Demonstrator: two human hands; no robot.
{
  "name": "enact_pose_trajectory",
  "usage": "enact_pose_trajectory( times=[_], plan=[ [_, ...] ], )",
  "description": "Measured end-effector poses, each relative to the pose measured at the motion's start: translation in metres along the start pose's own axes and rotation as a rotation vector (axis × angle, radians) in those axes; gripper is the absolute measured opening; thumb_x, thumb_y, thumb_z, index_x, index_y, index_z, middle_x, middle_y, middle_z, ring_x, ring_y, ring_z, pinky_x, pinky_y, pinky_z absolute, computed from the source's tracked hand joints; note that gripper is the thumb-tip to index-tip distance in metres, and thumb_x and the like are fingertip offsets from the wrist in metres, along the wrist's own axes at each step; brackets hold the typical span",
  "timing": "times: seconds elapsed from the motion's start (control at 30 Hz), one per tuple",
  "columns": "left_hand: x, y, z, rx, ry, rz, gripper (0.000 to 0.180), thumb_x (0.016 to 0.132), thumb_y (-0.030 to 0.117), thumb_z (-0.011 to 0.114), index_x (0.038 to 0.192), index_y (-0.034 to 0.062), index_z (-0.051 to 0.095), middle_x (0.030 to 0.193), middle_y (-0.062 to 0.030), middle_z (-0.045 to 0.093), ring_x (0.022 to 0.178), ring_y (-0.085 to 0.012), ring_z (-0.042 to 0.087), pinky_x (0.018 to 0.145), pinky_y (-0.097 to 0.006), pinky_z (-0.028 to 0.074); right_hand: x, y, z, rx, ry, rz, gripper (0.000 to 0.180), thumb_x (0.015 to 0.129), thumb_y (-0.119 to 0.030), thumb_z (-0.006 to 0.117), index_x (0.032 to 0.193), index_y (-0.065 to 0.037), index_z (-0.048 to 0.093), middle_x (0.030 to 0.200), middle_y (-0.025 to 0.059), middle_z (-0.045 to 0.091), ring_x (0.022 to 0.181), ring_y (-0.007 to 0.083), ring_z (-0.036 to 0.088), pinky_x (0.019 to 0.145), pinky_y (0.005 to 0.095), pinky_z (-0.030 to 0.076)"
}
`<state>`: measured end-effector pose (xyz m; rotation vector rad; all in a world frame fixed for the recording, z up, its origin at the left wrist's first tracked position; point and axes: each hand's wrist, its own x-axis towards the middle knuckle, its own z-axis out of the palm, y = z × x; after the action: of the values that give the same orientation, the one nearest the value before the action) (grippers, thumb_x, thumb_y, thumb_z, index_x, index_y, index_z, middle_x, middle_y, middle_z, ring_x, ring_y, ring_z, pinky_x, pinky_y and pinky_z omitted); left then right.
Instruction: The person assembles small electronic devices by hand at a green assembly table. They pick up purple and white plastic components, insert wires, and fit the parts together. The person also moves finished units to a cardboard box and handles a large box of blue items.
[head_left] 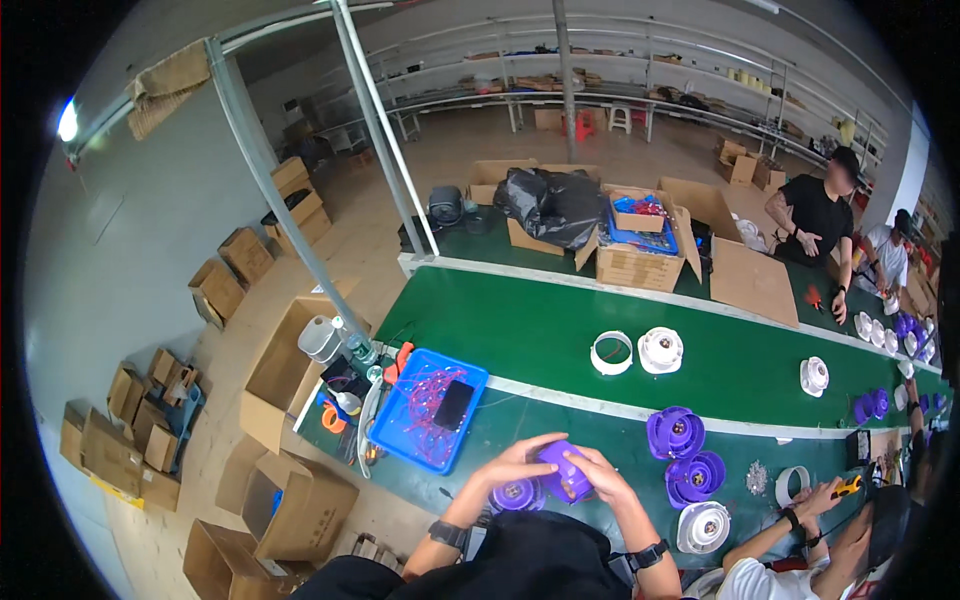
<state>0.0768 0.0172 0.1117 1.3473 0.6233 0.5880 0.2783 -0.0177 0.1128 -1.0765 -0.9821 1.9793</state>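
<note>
Between my two hands is a purple round plastic housing [566, 478], raised over the near edge of the green workbench [600, 418]. My left hand [522, 462] grips its left and upper side. My right hand [606, 478] has its fingers pressed on the right side. Just below my left hand, a second purple housing [517, 494] rests on the bench. To the right of my hands sit two more purple housings, one farther [675, 433] and one nearer [695, 478], with a white round unit [703, 527] close to me.
At left lies a blue tray [470, 373] with pink wires [424, 398] and a black phone [455, 405]. A white ring [611, 369] and white unit [660, 351] are on the green belt [520, 320]. A co-worker's hand [822, 497] holds a yellow tool [848, 486] at right.
</note>
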Motion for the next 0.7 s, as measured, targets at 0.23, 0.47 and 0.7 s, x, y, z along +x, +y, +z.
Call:
enact_pose_trajectory(
  times=[0.23, 0.47, 0.7],
  plan=[
    [-0.005, 0.007, -0.008, 0.187, -0.024, 0.017, 0.062, 0.080, -0.004, 0.053, 0.139, 0.0077, 0.037, 0.137, -0.0148, 0.043, 0.126, -0.0230, 0.042, 0.105, -0.034, 0.034, -0.009, 0.002, -0.002, 0.167, 0.027, 0.004, 0.026, 0.094, -0.023, 0.051, 0.103, 0.001, 0.057, 0.074, 0.0091, 0.064, 0.064, 0.0159, 0.063, 0.063, 0.0294, 0.054],
    [-0.007, -0.051, -0.024, 0.167, 0.333, -0.068, 0.042, 0.092, 0.001, 0.044, 0.133, 0.0091, 0.041, 0.114, -0.0097, 0.056, 0.095, -0.0162, 0.058, 0.073, -0.029, 0.052, -0.019, -0.004, 0.012, 0.103, -0.172, -0.245, 0.031, 0.092, -0.019, 0.056, 0.117, -0.001, 0.056, 0.108, 0.0045, 0.063, 0.100, 0.0109, 0.057, 0.087, 0.0270, 0.047],
    [-0.004, -0.028, -0.001, 0.014, 0.293, -0.214, 0.037, 0.092, 0.004, 0.048, 0.128, 0.0089, 0.041, 0.095, -0.0049, 0.058, 0.071, -0.0115, 0.058, 0.049, -0.025, 0.051, -0.038, -0.019, 0.005, -0.073, -0.267, -0.222, 0.035, 0.092, -0.030, 0.057, 0.111, 0.000, 0.062, 0.099, -0.0010, 0.062, 0.091, 0.0058, 0.052, 0.081, 0.0249, 0.043]
  ],
)
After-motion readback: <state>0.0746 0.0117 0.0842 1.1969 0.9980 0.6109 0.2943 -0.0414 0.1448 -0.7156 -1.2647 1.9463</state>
